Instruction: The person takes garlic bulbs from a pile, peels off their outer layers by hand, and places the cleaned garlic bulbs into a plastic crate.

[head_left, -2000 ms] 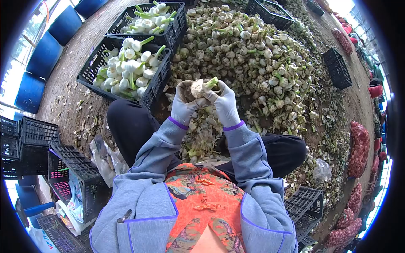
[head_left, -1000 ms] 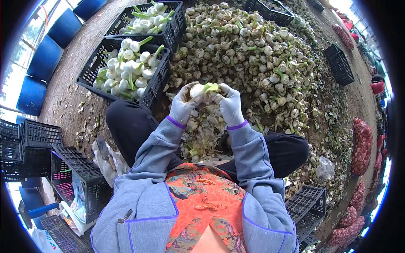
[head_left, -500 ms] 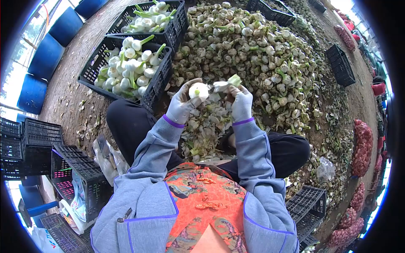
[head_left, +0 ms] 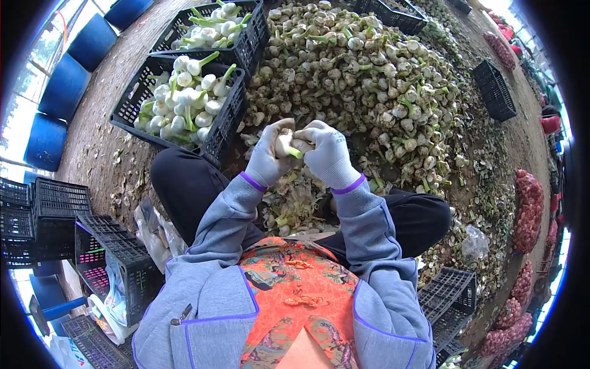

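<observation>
Both my hands wear white gloves and meet in front of me. A garlic bulb [head_left: 284, 146] with a short green stem sits in my left hand [head_left: 268, 154], whose fingers are wrapped round it. My right hand [head_left: 326, 151] is closed against the right side of the bulb, fingers pinched by the stem; its fingertips are partly hidden. Beyond my hands lies a large heap of unpeeled garlic [head_left: 350, 74]. Loose peelings [head_left: 298, 200] cover the ground between my legs.
Left of the heap, a black crate [head_left: 132, 111] holds clean garlic bulbs, with another full crate [head_left: 261, 31] behind it. Blue barrels [head_left: 46, 141] line the left side. Black crates [head_left: 495, 92] and red mesh sacks [head_left: 527, 212] stand on the right.
My right hand has moved left to the bulb, and the strip of peel and stem it held no longer shows. The bulb has turned, so its green stem now points toward the lower right.
</observation>
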The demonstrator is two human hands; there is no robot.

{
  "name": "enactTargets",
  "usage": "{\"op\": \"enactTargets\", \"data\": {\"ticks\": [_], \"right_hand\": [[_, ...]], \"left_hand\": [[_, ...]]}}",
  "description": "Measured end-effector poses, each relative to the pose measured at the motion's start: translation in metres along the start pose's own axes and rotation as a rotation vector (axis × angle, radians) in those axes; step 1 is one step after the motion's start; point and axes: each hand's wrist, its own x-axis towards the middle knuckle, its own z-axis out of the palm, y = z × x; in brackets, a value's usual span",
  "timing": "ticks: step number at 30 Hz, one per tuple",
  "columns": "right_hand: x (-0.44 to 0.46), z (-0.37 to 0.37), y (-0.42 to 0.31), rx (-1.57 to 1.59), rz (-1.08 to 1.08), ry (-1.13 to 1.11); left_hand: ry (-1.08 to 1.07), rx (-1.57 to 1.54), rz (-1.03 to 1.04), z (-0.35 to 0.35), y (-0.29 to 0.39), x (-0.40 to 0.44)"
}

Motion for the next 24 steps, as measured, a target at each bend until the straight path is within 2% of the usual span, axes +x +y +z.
{"op": "enactTargets", "data": {"ticks": [4,8,10,11,15,20,22,24], "right_hand": [[0.0,0.002,0.003,-0.14,-0.025,-0.017],[0.0,0.008,0.012,-0.139,-0.023,0.03],[0.0,0.01,0.015,-0.049,-0.044,0.11],[0.0,0.01,0.015,-0.047,-0.047,0.109],[0.0,0.009,0.016,0.049,-0.012,0.128],[0.003,0.014,0.025,0.014,0.042,0.195],[0.003,0.015,0.036,0.011,0.117,0.2],[0.003,0.016,0.04,-0.005,0.127,0.208]], "left_hand": [[-0.036,0.012,-0.011,0.003,0.002,-0.003],[-0.05,-0.092,-0.037,0.004,0.003,-0.002],[0.004,-0.364,-0.059,0.007,0.007,0.0],[0.013,-0.393,0.048,0.006,0.001,0.002],[0.174,-0.393,0.049,0.001,-0.019,0.004],[0.18,-0.345,0.054,0.0,-0.013,-0.001],[0.189,-0.498,-0.079,-0.001,-0.012,-0.003],[0.172,-0.544,-0.098,-0.001,-0.008,-0.004]]}}
